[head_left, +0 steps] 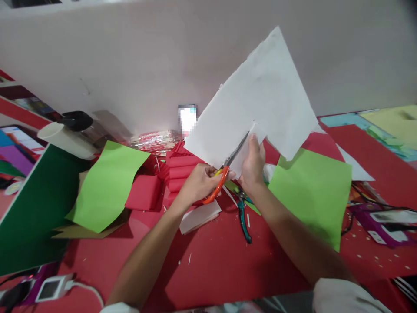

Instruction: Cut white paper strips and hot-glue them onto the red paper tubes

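Note:
My left hand grips orange-handled scissors, whose blades point up and to the right into a large white sheet of paper. My right hand pinches the lower edge of that sheet next to the blades and holds it up above the red table. A cut runs into the sheet from its bottom edge. The sheet's left and top edges look torn.
Light green sheets lie at left and right, with a dark green sheet at far left. Folded red paper pieces, a teal-handled tool and a white paper cup are nearby. Cables and devices sit at right and bottom left. A wall stands close behind.

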Demonstrator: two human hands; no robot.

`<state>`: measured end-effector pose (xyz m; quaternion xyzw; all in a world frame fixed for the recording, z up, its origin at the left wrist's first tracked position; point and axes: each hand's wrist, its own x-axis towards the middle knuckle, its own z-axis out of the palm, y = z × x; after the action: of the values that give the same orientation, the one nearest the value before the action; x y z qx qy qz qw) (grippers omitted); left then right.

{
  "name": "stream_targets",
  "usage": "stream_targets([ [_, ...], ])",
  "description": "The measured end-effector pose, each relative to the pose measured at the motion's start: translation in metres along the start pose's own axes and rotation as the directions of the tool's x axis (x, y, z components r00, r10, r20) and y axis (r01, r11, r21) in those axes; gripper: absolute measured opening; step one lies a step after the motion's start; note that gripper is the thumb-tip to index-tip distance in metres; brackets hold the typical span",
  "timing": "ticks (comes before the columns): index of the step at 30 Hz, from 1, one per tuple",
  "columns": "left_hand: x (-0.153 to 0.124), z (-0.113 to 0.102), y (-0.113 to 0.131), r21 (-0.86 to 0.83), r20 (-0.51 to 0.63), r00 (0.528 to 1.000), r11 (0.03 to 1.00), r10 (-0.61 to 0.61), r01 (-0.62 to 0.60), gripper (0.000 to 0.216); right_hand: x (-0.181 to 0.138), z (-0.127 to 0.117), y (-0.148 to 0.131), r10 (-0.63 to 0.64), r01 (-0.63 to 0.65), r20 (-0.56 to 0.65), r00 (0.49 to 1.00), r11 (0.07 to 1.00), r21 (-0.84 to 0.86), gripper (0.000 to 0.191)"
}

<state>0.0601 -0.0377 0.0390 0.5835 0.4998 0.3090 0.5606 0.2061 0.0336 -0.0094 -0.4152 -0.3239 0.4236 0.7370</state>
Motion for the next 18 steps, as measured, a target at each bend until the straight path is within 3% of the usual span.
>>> stream_targets([
  [11,0.003,0.000,0.002,-0.085,0.004,0.997,0.994,0.073,-0.073,0.057,-0.012,0.008,-0.008,-0.005,0.000,-0.102,0.995,0.999,-0.054,0.040],
  [15,0.004,-0.002,-0.002,-0.096,-0.025,0.989,0.984,0.147,-0.149,0.045,-0.017,0.012,-0.006,0.002,-0.004,-0.103,0.995,1.000,-0.017,0.035],
  [18,0.004,-0.004,-0.003,-0.115,-0.004,0.991,0.985,0.131,-0.131,0.051,-0.018,0.014,-0.008,0.060,-0.056,-0.116,0.991,0.998,0.041,0.036],
])
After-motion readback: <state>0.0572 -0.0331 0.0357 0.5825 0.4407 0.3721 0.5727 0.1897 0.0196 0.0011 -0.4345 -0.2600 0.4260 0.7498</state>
